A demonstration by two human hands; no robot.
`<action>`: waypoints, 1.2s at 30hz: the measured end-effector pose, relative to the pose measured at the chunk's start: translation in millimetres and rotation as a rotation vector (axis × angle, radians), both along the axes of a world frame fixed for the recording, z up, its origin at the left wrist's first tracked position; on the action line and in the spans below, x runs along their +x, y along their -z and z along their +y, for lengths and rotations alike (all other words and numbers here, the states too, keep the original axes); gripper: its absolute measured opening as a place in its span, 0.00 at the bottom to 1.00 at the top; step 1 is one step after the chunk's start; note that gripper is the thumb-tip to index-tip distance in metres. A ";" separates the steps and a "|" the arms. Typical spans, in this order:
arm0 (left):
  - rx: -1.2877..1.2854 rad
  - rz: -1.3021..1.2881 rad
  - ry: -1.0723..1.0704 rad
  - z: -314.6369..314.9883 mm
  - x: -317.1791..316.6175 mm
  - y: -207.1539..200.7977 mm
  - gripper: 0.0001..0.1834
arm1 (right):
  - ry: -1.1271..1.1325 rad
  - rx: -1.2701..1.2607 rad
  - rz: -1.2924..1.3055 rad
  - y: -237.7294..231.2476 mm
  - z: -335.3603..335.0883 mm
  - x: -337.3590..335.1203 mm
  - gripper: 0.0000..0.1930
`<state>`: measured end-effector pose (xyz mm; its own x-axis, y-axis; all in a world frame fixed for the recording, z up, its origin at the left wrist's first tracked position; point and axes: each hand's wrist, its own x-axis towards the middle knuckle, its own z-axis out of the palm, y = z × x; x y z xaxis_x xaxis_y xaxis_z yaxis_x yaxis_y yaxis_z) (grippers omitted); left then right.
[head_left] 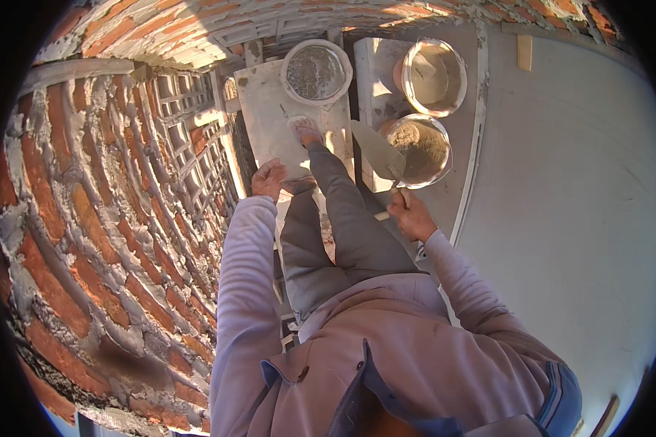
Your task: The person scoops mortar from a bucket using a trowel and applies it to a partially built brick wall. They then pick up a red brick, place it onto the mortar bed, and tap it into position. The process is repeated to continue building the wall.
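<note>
My right hand [411,215] is closed round the handle of a trowel [376,150]. The trowel's broad grey blade points away and to the left, with some mortar near its handle end. It overlaps the left rim of a bucket of sandy mortar [420,151]; whether it touches the rim I cannot tell. Over the board, my left hand [270,179] is held out with its fingers loosely bent, and no object shows in it.
My sandalled foot [305,131] is on a pale plank platform [259,109]. A bucket of grey, wet contents [315,73] stands at its far end; another bucket [434,76] is at right. Rough brick wall [109,240] rises at left, smooth grey wall [568,189] at right.
</note>
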<state>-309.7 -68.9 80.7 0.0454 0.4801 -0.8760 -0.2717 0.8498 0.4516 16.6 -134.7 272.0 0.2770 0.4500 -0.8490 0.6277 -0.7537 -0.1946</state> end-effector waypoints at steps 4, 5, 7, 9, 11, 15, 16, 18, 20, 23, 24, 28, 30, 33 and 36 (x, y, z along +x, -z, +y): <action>0.089 -0.165 0.293 -9.7 35.2 10.7 0.20 | -0.090 0.109 -0.260 -16.3 -53.3 64.5 0.19; 0.059 -0.173 0.386 -15.6 42.3 18.6 0.22 | -0.157 0.023 -0.344 -11.1 -57.1 83.2 0.19; 0.103 -0.099 0.708 -28.4 65.4 41.5 0.29 | -0.273 -0.101 -0.458 19.6 -45.6 115.4 0.21; 0.130 -0.068 1.019 -5.9 123.8 29.4 0.36 | -0.330 -0.164 -0.505 63.3 -20.2 135.9 0.24; 0.148 0.063 1.049 -4.1 190.7 31.2 0.48 | -0.348 -0.197 -0.531 104.8 -4.1 142.9 0.27; 0.131 0.116 1.080 -0.8 279.7 30.0 0.52 | -0.384 -0.252 -0.543 170.6 -32.0 145.7 0.32; 0.100 0.147 1.084 1.2 291.2 32.7 0.52 | -0.390 -0.262 -0.541 184.0 -41.8 142.7 0.33; 0.202 0.173 0.942 -17.6 292.0 67.2 0.34 | -0.448 -0.324 -0.424 166.5 -30.8 131.9 0.34; 0.324 0.138 0.774 -36.3 286.3 94.0 0.24 | -0.536 -0.379 -0.325 141.9 -32.1 123.9 0.32; 0.315 0.185 0.874 -30.6 253.2 56.1 0.12 | -0.512 -0.349 -0.247 98.7 -38.9 120.2 0.26; 0.314 0.205 0.922 -28.4 233.7 40.7 0.11 | -0.511 -0.342 -0.236 80.8 -35.2 112.0 0.25; 0.432 0.197 0.975 -24.3 143.0 -25.0 0.15 | -0.617 -0.051 -0.200 26.8 -17.6 49.9 0.32; 0.495 0.214 0.858 -13.8 96.5 -76.5 0.11 | -0.713 0.044 -0.109 8.2 -16.9 7.0 0.33; 0.478 0.320 0.793 11.4 21.2 -169.2 0.10 | -0.895 0.245 -0.003 -49.7 -1.9 -49.5 0.32; 0.622 0.583 0.858 4.8 -47.8 -252.8 0.12 | -1.128 0.164 0.090 -147.5 66.9 -85.4 0.31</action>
<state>-357.5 -64.1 333.5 0.2310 0.8341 -0.5010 0.6543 0.2479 0.7145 -68.8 -67.8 419.5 -0.4142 0.5106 -0.7535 0.9093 0.2691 -0.3175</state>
